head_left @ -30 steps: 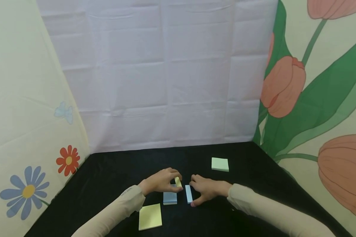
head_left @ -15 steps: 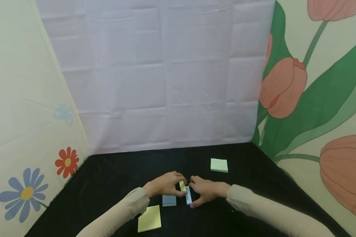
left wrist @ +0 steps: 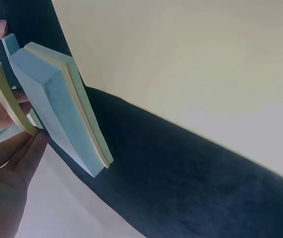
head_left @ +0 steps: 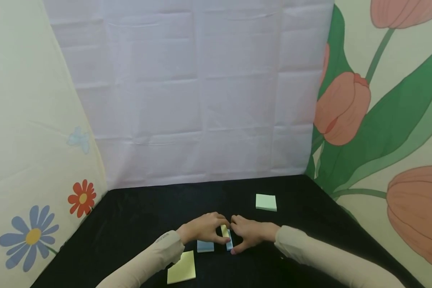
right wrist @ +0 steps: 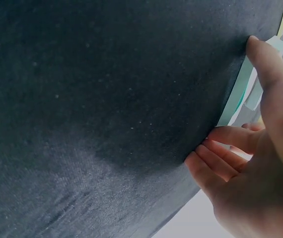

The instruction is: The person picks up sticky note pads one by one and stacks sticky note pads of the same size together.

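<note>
My left hand [head_left: 206, 226] pinches a narrow yellow sticky note pad [head_left: 225, 231] between thumb and fingers, over a narrow blue sticky note pad [head_left: 229, 243], which it partly covers in the head view. My right hand [head_left: 250, 233] holds that narrow blue pad by its ends, thumb at the near one and index finger at the far one, as the right wrist view shows with the pad [right wrist: 237, 94] low on the cloth. Just left lies a wider blue sticky note pad [head_left: 205, 247]; in the left wrist view, yellow and green layers show beneath its blue block [left wrist: 52, 94].
A large yellow sticky note pad [head_left: 181, 270] lies at the near left, partly behind my left sleeve. Farther back to the right is a pale green pad [head_left: 266, 202]. Black cloth [head_left: 147, 208] covers the table, with a white sheet [head_left: 201, 100] hanging behind it.
My left hand has carried the narrow yellow pad rightward from over the wider blue pad to the narrow blue one. My right hand has stayed nearly in place.
</note>
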### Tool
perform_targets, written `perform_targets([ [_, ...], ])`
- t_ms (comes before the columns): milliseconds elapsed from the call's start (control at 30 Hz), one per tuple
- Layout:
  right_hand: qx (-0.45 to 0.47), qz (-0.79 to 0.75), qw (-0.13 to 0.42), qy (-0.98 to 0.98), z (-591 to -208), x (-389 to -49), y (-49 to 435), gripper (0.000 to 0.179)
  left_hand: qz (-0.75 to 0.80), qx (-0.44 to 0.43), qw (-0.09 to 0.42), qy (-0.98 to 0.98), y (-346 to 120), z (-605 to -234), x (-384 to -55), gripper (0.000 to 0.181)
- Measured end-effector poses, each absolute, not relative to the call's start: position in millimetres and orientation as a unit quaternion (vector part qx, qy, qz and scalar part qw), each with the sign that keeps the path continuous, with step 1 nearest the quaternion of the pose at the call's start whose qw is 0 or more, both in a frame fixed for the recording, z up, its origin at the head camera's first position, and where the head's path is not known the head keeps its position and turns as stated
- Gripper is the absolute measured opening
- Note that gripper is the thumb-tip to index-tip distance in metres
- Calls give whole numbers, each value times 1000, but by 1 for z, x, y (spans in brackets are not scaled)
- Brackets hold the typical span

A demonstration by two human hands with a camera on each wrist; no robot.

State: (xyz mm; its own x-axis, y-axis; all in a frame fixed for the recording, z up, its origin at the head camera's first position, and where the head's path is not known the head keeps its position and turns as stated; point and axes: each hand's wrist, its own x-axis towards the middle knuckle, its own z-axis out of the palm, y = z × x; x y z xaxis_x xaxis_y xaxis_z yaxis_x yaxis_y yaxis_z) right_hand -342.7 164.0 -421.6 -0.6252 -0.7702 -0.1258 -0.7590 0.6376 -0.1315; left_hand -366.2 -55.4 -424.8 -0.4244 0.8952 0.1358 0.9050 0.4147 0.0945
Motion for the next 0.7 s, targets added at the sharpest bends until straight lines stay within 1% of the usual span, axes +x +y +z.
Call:
perform_targets([
  [400,-423,-45,76,902,-422,-342,164,54,-68,-546,34,-835,-52,-425,-364,40],
  [700,-434,-52,69,897,-423,-339,165,50,-53,-552,40,-831,-49,-429,-359,37],
])
